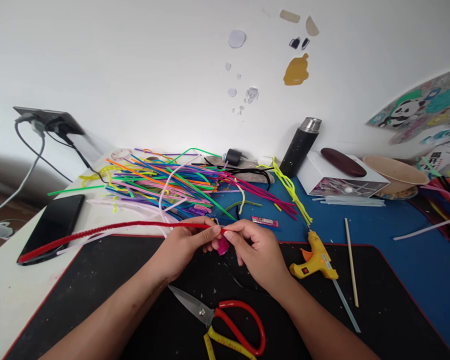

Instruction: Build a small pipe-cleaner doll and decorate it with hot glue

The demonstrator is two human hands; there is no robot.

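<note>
A long red pipe cleaner [97, 230] stretches from the left, above the phone, into my two hands. My left hand [189, 242] pinches it between thumb and forefinger close to its right end. Fingertip to fingertip with it, my right hand [253, 247] is closed in a pinch on the same red end. A small bright pink piece [223, 245] shows just under the fingers; what it is and which hand bears it I cannot tell. Below the hands lie scissors [210, 315] with one red and one yellow handle.
Many coloured pipe cleaners [165, 180] lie heaped behind my hands. A yellow glue gun [317, 257] and a thin wooden stick [351, 262] rest to the right on the black mat [108, 290]. A phone [52, 225] lies left; a black flask [300, 147] leans behind.
</note>
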